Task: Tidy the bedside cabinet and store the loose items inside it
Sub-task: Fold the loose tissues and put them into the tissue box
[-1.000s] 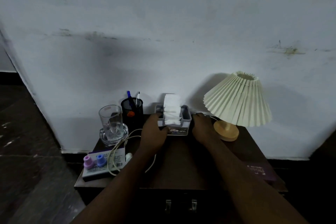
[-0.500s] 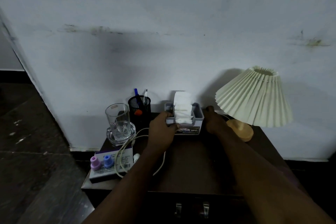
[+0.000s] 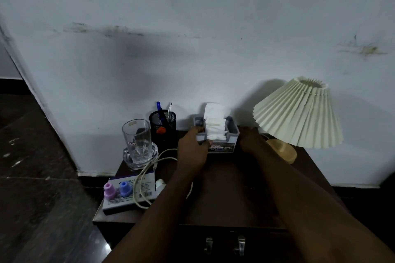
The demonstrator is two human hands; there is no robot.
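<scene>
Finding one: you are taking hold of the grey plastic tissue holder [image 3: 222,148], packed with white folded tissues, which is standing at the rear of the dark wooden bedside cabinet top [image 3: 235,196], close to the wall. Your left hand [image 3: 192,152] is curling round its left end, thumb pressing across the front face and fingers hooking over the rim. Your right hand [image 3: 250,140] is lying against its right end. Those fingers are sitting in shadow, so I cannot tell whether they are closing on it.

Finding two: just left of your left hand a black mesh pen pot [image 3: 162,127] and a clear glass tumbler [image 3: 137,137] are standing. A white cable [image 3: 147,166] is looping under that wrist and over a flat purple-and-white box [image 3: 136,193]. Just right of your right hand is a cream pleated lamp [image 3: 297,114]. Two metal drawer handles [image 3: 224,245] are showing beneath your forearms, on a closed front.

Assessment: you appear to be handling the holder, either squaring it up or lifting it; the storing stage is not yet begun. The next move is calling for a level, two-sided carry so the tissue stack is not toppling, with care for the lamp shade beside your right hand. One hand will then need freeing to open the cabinet.
</scene>
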